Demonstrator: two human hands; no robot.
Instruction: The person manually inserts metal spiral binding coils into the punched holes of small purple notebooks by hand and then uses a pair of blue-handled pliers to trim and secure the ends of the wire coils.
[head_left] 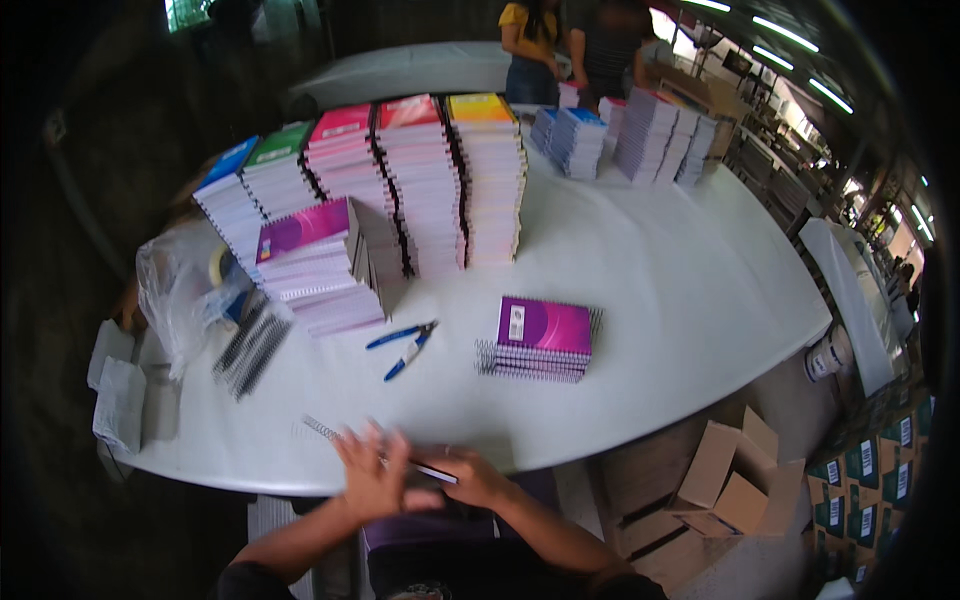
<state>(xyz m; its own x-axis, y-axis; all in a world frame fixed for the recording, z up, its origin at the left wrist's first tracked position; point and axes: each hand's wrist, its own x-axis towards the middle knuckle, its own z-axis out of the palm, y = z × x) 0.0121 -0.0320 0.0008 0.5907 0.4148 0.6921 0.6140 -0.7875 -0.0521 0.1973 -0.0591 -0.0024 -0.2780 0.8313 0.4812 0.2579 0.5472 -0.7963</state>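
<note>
Left hand [376, 472] spread, right hand [474, 480] pinching notebook [437, 474], pliers [411, 350], purple notebook stack [545, 338] beyond

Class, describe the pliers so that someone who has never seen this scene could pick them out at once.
Find the big white table, then the tall row of notebook stacks on its left part. Nearer the camera, between the shorter purple-topped stack and the small purple pile, lie the pliers, set apart by two blue handles spread in a V.
</note>
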